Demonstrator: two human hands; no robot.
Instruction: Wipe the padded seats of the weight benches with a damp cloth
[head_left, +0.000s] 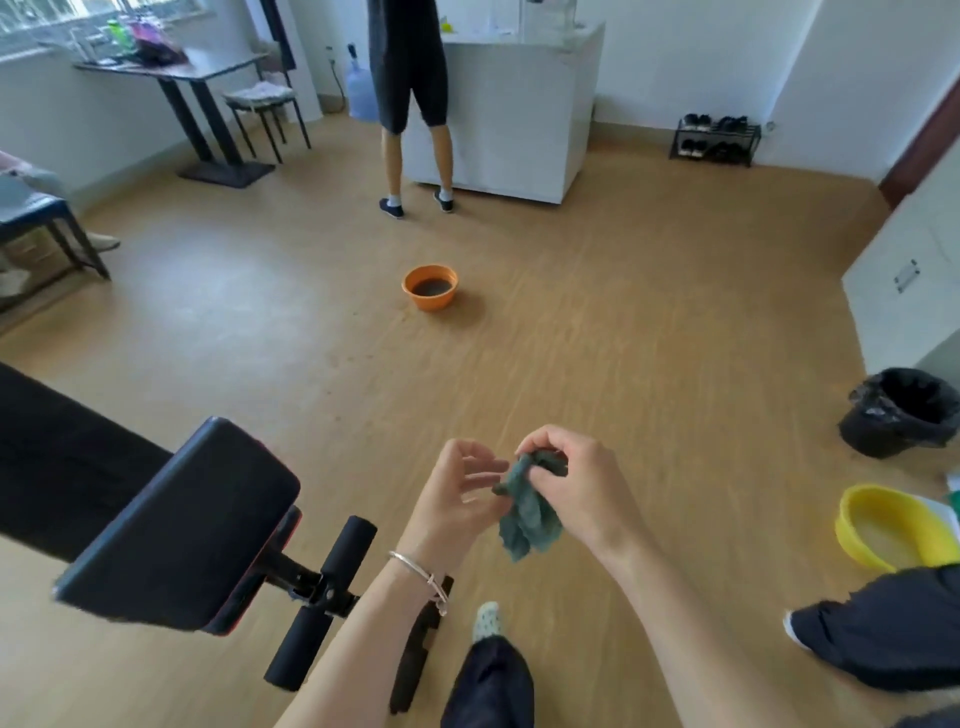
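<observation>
A crumpled grey-green cloth hangs in the air in front of me. My right hand pinches its top with curled fingers. My left hand is just left of the cloth, fingers loosely bent, fingertips reaching toward the cloth's edge; whether they touch it is unclear. The weight bench's black padded seat with red trim sits at the lower left, apart from both hands. Its backrest pad runs off to the left. Black foam rollers stick out under the seat's front.
An orange basin with dark water stands on the wooden floor ahead. A yellow basin and a black bin are at the right. A person stands at a white counter at the back. Tables and a stool are left.
</observation>
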